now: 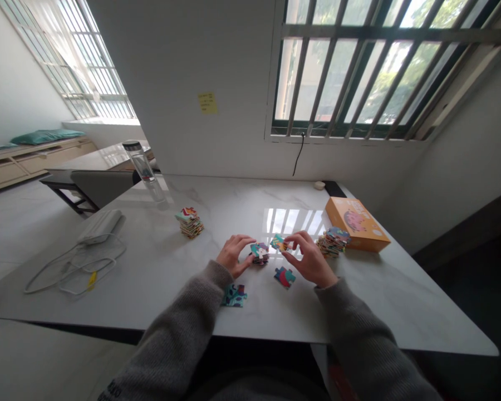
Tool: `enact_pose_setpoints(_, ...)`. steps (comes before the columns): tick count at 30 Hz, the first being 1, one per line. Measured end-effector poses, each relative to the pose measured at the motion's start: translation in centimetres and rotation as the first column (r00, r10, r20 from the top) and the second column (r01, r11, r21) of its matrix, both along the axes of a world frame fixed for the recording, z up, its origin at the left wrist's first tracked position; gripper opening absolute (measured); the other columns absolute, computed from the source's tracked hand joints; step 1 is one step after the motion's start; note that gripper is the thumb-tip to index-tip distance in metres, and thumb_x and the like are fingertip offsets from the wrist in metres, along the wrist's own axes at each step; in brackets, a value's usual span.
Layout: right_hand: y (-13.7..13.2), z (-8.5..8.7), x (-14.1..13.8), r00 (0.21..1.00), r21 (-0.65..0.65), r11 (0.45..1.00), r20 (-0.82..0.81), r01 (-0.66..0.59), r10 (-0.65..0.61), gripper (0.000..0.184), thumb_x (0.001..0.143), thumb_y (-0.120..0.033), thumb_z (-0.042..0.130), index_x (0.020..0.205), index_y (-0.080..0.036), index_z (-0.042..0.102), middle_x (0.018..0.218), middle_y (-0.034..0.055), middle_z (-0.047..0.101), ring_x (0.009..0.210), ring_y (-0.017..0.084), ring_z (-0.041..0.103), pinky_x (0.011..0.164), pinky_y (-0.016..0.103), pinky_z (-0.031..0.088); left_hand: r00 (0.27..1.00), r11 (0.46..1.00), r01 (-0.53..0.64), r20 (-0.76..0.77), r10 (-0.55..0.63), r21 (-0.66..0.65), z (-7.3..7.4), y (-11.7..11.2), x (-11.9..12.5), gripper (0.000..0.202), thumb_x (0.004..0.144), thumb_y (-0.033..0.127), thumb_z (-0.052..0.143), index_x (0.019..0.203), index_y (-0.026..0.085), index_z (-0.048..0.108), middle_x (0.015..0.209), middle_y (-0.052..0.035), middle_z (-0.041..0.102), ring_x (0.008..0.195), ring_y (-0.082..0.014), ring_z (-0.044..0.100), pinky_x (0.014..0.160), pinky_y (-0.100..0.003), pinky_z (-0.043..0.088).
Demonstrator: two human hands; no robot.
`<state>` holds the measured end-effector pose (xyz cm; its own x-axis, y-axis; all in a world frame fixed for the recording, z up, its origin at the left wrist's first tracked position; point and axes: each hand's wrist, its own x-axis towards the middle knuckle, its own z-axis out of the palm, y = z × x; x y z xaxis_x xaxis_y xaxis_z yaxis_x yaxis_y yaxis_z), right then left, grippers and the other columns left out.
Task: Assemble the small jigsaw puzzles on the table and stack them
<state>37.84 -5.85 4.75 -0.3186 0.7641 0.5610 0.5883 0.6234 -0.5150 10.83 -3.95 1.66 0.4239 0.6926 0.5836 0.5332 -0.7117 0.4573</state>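
Note:
My left hand (234, 253) rests on the white marble table (158, 278), its thumb and fingers closed around a small stack of colourful puzzle pieces (259, 253). My right hand (309, 257) pinches a single teal puzzle piece (279, 242) just right of that stack, a little above the table. A loose blue and red piece (284, 276) lies under my right hand. Another teal piece (234, 296) lies near my left sleeve.
A taller pile of pieces (333, 241) sits beside the orange puzzle box (357, 224) at the right. Another stack (189, 221) stands left of centre. A clear water bottle (144, 167) and a white power strip with cable (100, 225) are at the left.

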Motion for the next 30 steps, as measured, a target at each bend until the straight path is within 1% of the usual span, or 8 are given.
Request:
enact_pose_setpoints(3, -1.3, -1.2, 1.7, 0.990, -0.035, 0.994, 0.097, 0.108, -0.104, 0.017, 0.088, -0.027, 0.066, 0.103, -0.023, 0.060, 0.099, 0.0046, 0.056, 0.076, 0.018, 0.060, 0.075, 0.034, 0.054, 0.997, 1.000, -0.017, -0.070, 0.016, -0.024, -0.6, 0.3, 0.2, 0.034, 0.086, 0.027, 0.062, 0.120, 0.021, 0.062, 0.117, -0.0097, 0.064, 0.108, -0.0278, 0.057, 0.099, -0.047, 0.047)
enact_pose_setpoints(6, -2.8, -2.2, 2.7, 0.965, -0.081, 0.975, 0.186, 0.205, -0.187, 0.013, 0.088, -0.027, 0.064, 0.099, -0.023, 0.060, 0.101, 0.0044, 0.056, 0.079, 0.018, 0.062, 0.075, 0.032, 0.053, 0.996, 0.999, -0.022, -0.088, 0.019, -0.037, -0.9, 0.4, 0.3, 0.033, 0.086, 0.026, 0.063, 0.118, 0.021, 0.064, 0.116, -0.0096, 0.064, 0.106, -0.0278, 0.057, 0.097, -0.047, 0.047)
enact_pose_setpoints(9, -3.5, -2.9, 3.0, 0.932, -0.115, 0.950, 0.258, 0.291, -0.254, 0.010, 0.090, -0.030, 0.061, 0.097, -0.023, 0.060, 0.102, 0.0051, 0.055, 0.081, 0.019, 0.064, 0.070, 0.030, 0.053, 0.997, 0.999, -0.004, -0.071, 0.002, -0.034, -1.0, 0.7, 0.3, 0.028, 0.085, 0.024, 0.064, 0.113, 0.021, 0.065, 0.113, -0.0090, 0.065, 0.104, -0.0271, 0.058, 0.096, -0.046, 0.047)
enact_pose_setpoints(14, -3.4, -3.4, 2.8, 0.875, -0.094, 0.924, 0.369, 0.371, -0.313, 0.009, 0.092, -0.031, 0.057, 0.095, -0.022, 0.060, 0.099, 0.0053, 0.056, 0.081, 0.019, 0.064, 0.064, 0.028, 0.050, 1.000, 0.999, 0.012, -0.025, -0.013, -0.038, -1.4, 1.0, 0.2, 0.025, 0.083, 0.021, 0.065, 0.109, 0.020, 0.066, 0.110, -0.0088, 0.064, 0.103, -0.0264, 0.059, 0.097, -0.047, 0.047)
enact_pose_setpoints(18, -3.3, -3.4, 2.7, 0.861, -0.078, 0.925, 0.402, 0.373, -0.313, 0.010, 0.093, -0.031, 0.055, 0.094, -0.022, 0.060, 0.101, 0.0065, 0.057, 0.087, 0.020, 0.064, 0.064, 0.027, 0.050, 1.000, 0.998, -0.001, -0.025, -0.001, -0.069, -1.7, 1.1, 0.3, 0.028, 0.080, 0.021, 0.069, 0.108, 0.020, 0.067, 0.111, -0.0095, 0.062, 0.104, -0.0274, 0.058, 0.097, -0.048, 0.047)
enact_pose_setpoints(21, -3.3, -3.3, 2.5, 0.874, -0.071, 0.927, 0.366, 0.368, -0.320, 0.016, 0.094, -0.032, 0.054, 0.106, -0.023, 0.060, 0.108, 0.0080, 0.056, 0.088, 0.021, 0.065, 0.066, 0.029, 0.053, 1.000, 0.997, 0.013, -0.018, -0.015, -0.073, -1.5, 1.0, 0.3, 0.024, 0.081, 0.020, 0.068, 0.106, 0.021, 0.067, 0.110, -0.0090, 0.063, 0.103, -0.0269, 0.057, 0.096, -0.047, 0.047)
enact_pose_setpoints(24, -3.1, -3.2, 2.3, 0.901, -0.044, 0.933, 0.280, 0.357, -0.332, 0.024, 0.095, -0.031, 0.053, 0.117, -0.022, 0.058, 0.112, 0.0099, 0.054, 0.090, 0.023, 0.065, 0.073, 0.033, 0.056, 1.000, 0.999, 0.027, 0.008, -0.027, -0.038, -1.0, 0.8, 0.2, 0.022, 0.083, 0.018, 0.067, 0.105, 0.022, 0.066, 0.114, -0.0083, 0.064, 0.106, -0.0267, 0.056, 0.098, -0.047, 0.047)
enact_pose_setpoints(30, -2.9, -2.9, 1.3, 0.954, -0.057, 0.978, 0.236, 0.202, -0.184, 0.022, 0.095, -0.024, 0.051, 0.116, -0.023, 0.059, 0.107, 0.0084, 0.058, 0.092, 0.023, 0.064, 0.082, 0.036, 0.055, 1.000, 1.000, 0.015, -0.011, -0.015, 0.006, -0.8, 0.7, 0.1, 0.020, 0.086, 0.018, 0.066, 0.105, 0.023, 0.066, 0.117, -0.0071, 0.067, 0.109, -0.0268, 0.056, 0.098, -0.046, 0.046)
